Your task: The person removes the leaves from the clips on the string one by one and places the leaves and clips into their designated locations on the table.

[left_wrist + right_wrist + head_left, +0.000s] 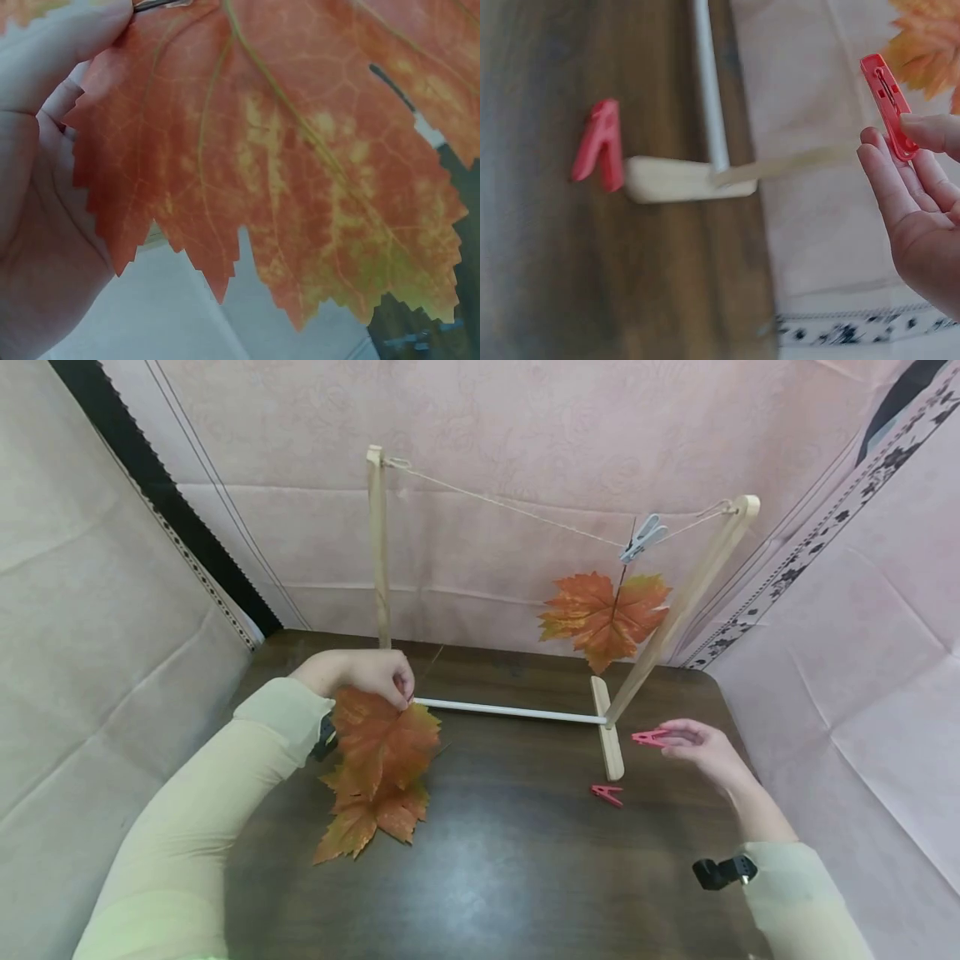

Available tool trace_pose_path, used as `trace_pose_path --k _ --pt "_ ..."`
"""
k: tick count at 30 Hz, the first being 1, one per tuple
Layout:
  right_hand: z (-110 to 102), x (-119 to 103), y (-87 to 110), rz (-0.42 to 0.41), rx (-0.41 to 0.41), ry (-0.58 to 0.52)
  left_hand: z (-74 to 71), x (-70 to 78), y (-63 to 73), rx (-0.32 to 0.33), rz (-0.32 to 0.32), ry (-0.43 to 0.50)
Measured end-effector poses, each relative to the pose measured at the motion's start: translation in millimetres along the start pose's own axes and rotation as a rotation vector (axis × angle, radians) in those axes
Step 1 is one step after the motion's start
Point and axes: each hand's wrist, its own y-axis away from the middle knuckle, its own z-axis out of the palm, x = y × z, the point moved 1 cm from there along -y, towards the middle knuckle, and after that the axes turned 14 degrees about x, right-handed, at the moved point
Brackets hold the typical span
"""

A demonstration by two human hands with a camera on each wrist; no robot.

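My left hand (375, 675) pinches an orange maple leaf (382, 735) by its stem, left of the rack's white bar. Below it, a second orange leaf (367, 818) partly shows. In the left wrist view the held leaf (277, 150) fills most of the picture, beside the thumb and palm. My right hand (697, 747) holds a red clothespin (649, 738) between thumb and fingers, right of the rack's foot. The right wrist view shows that clothespin (889, 105) pointing up from the fingertips. Another red clothespin (607, 794) lies on the table near the foot.
A wooden rack, with a left post (378, 543) and a leaning right post (682, 610), carries a string (510, 508). From it a light blue clothespin (642, 538) hangs an orange leaf (606, 618). Pale cloth walls (480, 410) surround the brown table (487, 877).
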Motion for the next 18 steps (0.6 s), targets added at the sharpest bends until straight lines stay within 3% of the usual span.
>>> trace_pose_path --k 6,18 --pt "-6 30 6.0 0.094 0.021 0.114 18.3 -13.1 5.5 -0.079 -0.053 -0.010" --pt "-3 82 12.2 0.198 0.076 0.208 52.3 -42.4 10.5 -0.207 -0.116 -0.056"
